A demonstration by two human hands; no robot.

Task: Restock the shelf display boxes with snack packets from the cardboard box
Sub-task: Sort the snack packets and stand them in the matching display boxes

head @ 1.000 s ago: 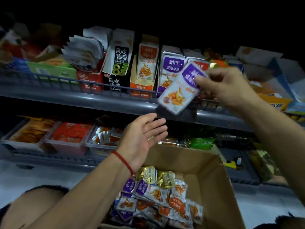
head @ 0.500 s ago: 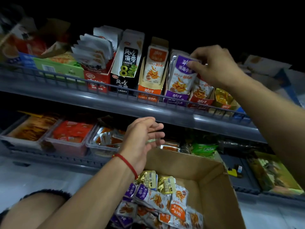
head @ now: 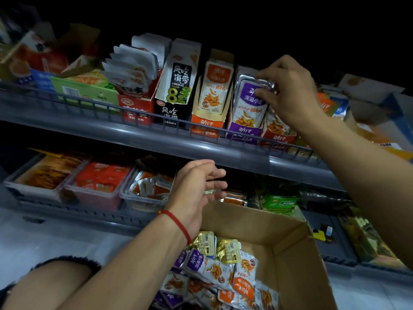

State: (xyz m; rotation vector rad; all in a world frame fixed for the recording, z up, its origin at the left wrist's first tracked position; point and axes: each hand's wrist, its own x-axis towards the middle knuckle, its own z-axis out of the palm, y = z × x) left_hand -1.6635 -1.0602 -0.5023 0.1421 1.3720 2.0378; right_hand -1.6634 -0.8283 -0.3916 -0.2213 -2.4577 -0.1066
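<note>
My right hand (head: 288, 90) is up at the top shelf, its thumb and fingers pinching the upper edge of a purple snack packet (head: 248, 104) that stands in the purple display box (head: 243, 132). An orange display box (head: 206, 126) and a red one (head: 277, 138) flank it. My left hand (head: 196, 193) hovers with relaxed fingers, holding nothing, above the cardboard box (head: 297, 260). Inside that box lie several loose packets (head: 223, 274) in purple, orange and gold.
A black seaweed snack box (head: 176, 86) and a red box of white packets (head: 134, 70) stand further left on the top shelf behind its rail (head: 111, 108). The lower shelf holds clear bins (head: 93, 186) of red and orange snacks, and green packets (head: 279, 202).
My right hand carried the purple packet up from mid-air and set it into the purple display box. My left hand stayed over the cardboard box, fingers curling slightly.
</note>
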